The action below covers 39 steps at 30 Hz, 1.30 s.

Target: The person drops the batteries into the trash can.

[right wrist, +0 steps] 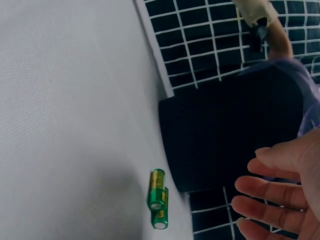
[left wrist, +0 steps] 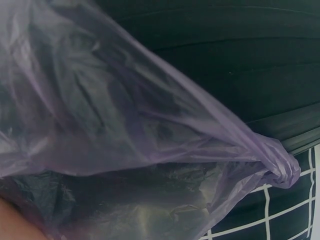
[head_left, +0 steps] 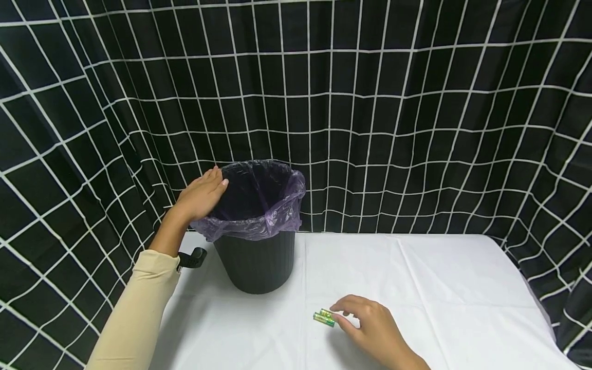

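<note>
Head view: batteries [head_left: 324, 317] just beside right fingers [head_left: 340, 308].

We wear a long cream sleeve [head_left: 139, 303] on our left arm, smooth and close-fitting, ending at the wrist. Just past its cuff a black strap [head_left: 191, 258] with a small black device juts out beside the wrist. Our left hand [head_left: 201, 198] is bare, and our right hand [head_left: 374, 329] is bare too, with no sleeve showing there.
</note>
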Tool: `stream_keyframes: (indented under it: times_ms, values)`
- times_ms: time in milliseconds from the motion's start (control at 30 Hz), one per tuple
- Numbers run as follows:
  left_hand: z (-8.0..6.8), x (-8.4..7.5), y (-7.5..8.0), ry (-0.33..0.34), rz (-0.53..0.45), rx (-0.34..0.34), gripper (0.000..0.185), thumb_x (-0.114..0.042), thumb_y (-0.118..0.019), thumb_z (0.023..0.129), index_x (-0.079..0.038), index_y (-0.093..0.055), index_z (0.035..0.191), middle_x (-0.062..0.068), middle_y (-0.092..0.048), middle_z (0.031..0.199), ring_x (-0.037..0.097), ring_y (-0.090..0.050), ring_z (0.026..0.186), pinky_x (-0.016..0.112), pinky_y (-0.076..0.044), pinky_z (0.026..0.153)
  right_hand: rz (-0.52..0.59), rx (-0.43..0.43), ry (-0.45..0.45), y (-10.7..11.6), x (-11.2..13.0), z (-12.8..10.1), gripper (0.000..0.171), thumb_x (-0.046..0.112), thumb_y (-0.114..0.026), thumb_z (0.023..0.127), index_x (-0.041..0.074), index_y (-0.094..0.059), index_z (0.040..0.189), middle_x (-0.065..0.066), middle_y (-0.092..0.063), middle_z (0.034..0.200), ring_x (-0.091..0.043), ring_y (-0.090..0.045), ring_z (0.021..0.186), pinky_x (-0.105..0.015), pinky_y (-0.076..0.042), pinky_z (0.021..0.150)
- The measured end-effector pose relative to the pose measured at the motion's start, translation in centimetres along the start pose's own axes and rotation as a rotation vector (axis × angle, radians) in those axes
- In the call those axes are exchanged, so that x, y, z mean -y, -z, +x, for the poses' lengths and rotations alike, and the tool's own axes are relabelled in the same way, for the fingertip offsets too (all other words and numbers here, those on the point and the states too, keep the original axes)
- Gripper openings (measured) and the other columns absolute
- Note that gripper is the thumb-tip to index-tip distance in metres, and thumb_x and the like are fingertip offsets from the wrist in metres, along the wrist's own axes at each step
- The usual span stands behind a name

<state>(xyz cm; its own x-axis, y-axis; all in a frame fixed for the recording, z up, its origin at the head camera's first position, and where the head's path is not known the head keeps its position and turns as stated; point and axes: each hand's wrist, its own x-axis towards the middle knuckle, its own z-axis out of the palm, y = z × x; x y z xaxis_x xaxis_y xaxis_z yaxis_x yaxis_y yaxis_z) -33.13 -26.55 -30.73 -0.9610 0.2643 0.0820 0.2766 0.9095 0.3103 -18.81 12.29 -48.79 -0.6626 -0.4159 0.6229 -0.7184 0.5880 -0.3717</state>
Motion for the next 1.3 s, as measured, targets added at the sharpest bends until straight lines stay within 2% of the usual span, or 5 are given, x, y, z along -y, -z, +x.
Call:
stream_keyframes:
  times_ms: [500,800,1133,1300]
  values:
    - [-0.2,0.0,0.1,0.009,0.004,-0.002,0.067,-0.038,-0.014,0.112,0.011,-0.007,0.157,0.026,-0.002,0.167,0.038,0.001,0.155,0.051,-0.003,0.125,0.041,0.052,-0.027,-0.5,-0.9,-0.2,0.007,0.010,-0.081,0.084,0.014,-0.078,0.089,0.009,-0.074,0.092,0.005,-0.059,0.073,-0.023,-0.055,0.060]
    - [-0.3,-0.1,0.1,0.004,0.001,0.004,0.067,-0.038,-0.014,0.112,0.011,-0.007,0.157,0.026,-0.002,0.167,0.039,0.000,0.155,0.051,-0.003,0.125,0.053,0.094,-0.098,-0.7,-2.0,-0.6,0.010,0.009,-0.081,0.084,0.013,-0.078,0.092,0.007,-0.075,0.093,0.004,-0.060,0.073,-0.025,-0.056,0.060]
    - [-0.3,-0.2,0.1,-0.007,0.001,0.006,0.067,-0.038,-0.014,0.112,0.012,-0.007,0.156,0.026,-0.002,0.166,0.039,0.000,0.155,0.050,-0.003,0.125,0.075,0.166,-0.210,-1.3,-2.9,-1.2,0.015,0.007,-0.081,0.084,0.013,-0.077,0.097,0.003,-0.075,0.097,0.003,-0.059,0.073,-0.020,-0.054,0.063]
    - [-0.3,0.1,0.1,0.001,0.002,0.007,0.067,-0.038,-0.014,0.112,0.010,-0.006,0.157,0.026,-0.002,0.167,0.039,0.000,0.155,0.050,-0.002,0.125,0.065,0.180,-0.227,-1.8,-3.3,-1.3,0.017,0.005,-0.081,0.082,0.012,-0.077,0.097,0.002,-0.075,0.098,0.003,-0.058,0.073,-0.022,-0.054,0.065]
